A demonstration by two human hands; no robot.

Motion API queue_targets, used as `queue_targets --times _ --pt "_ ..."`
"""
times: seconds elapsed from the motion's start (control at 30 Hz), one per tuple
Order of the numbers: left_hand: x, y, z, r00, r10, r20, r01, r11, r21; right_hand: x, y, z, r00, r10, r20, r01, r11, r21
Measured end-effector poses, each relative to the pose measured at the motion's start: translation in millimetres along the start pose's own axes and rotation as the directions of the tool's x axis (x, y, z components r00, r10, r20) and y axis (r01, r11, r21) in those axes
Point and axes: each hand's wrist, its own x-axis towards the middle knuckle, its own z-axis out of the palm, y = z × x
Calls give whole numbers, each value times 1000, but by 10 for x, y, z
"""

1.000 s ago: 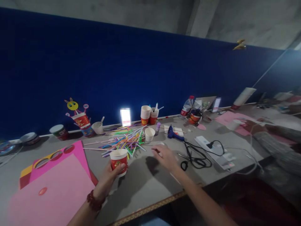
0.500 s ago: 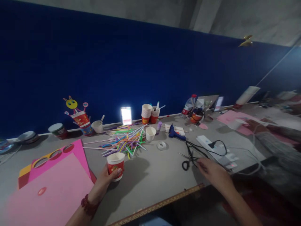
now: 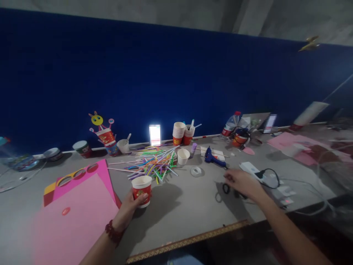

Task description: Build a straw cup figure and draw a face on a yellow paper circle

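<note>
My left hand (image 3: 134, 203) is wrapped round a red and white paper cup (image 3: 141, 191), held upright over the table with its mouth up. My right hand (image 3: 242, 182) is closed, fingertips pinched at a pair of black-handled scissors (image 3: 226, 188). The scissors are smeared by motion, and part of them is hidden by the fingers. Just beyond this hand lies a blue glue gun (image 3: 213, 158), its dark cord running behind the fingers. A roll of clear tape (image 3: 196, 171) rests between the two hands.
Colourful pipe cleaners or straws (image 3: 157, 165) are heaped behind the held cup. Pink paper sheets (image 3: 82, 213) lie at left. A white power strip (image 3: 249, 169) with cables sits at right. Stacked cups (image 3: 178, 133) and a decorated cup figure (image 3: 106, 138) stand along the blue wall.
The view has swung left, so things sit farther right. My right hand has come in over the scissors and the cord, and the scissors have shifted. My left hand still holds the cup.
</note>
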Motion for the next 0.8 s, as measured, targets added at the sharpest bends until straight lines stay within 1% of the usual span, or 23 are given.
queue_targets --times 0.03,0.07,0.1,0.13,0.17,0.2,0.23,0.27,0.33,0.4,0.47,0.5,0.53,0.6,0.67,0.73,0.77,0.8 --pt "-3 12 -8 1000 15 22 -15 1000 -6 -32 87 -58 996 53 -74 -40 984 176" --pt "-12 32 -9 998 32 54 -31 999 -15 -69 156 -115 982 124 -143 -64 929 366" --pt "-27 59 -1 994 48 99 -45 999 -26 -104 193 -168 959 213 -188 -78 833 548" --pt "-49 93 17 986 61 157 -55 998 -39 -135 188 -214 930 302 -208 -72 708 702" --pt "-76 130 47 972 72 223 -60 996 -60 -158 133 -247 912 365 -188 -60 572 818" --pt "-106 170 89 953 84 291 -61 994 -85 -168 24 -267 897 410 -166 -37 444 895" --pt "-137 210 141 930 94 355 -56 992 -114 -165 -137 -271 887 438 -148 -3 326 945" --pt "-168 249 201 906 106 409 -49 988 -145 -149 -342 -261 894 428 -133 32 236 971" --pt "-218 315 325 860 115 497 -28 984 -178 -77 -841 -201 947 315 -68 35 111 993" --pt "-251 360 426 818 113 564 -24 986 -164 30 -1356 -111 969 245 -44 62 -68 996" --pt "-268 377 477 789 101 605 -33 992 -123 143 -1783 -24 986 168 -17 56 -230 972" --pt "-274 375 480 786 96 611 -41 994 -104 191 -1944 10 992 123 -10 44 -275 960" --pt "-279 367 470 793 100 601 -56 994 -91 228 -2069 35 996 87 -9 36 -308 951" --pt "-289 333 421 833 139 535 -112 990 -82 265 -2226 65 999 15 -29 33 -361 932" --pt "-296 287 359 878 184 442 -169 983 -73 256 -2307 87 994 -100 -35 -7 -394 919" --pt "-296 240 316 913 190 362 -176 982 -73 217 -2370 134 973 -231 -17 -78 -395 915" --pt "-295 219 308 924 186 333 -167 982 -87 190 -2407 174 962 -274 -10 -98 -380 920" --pt "-293 201 311 934 182 308 -155 982 -111 161 -2450 227 959 -283 -15 -88 -348 934"
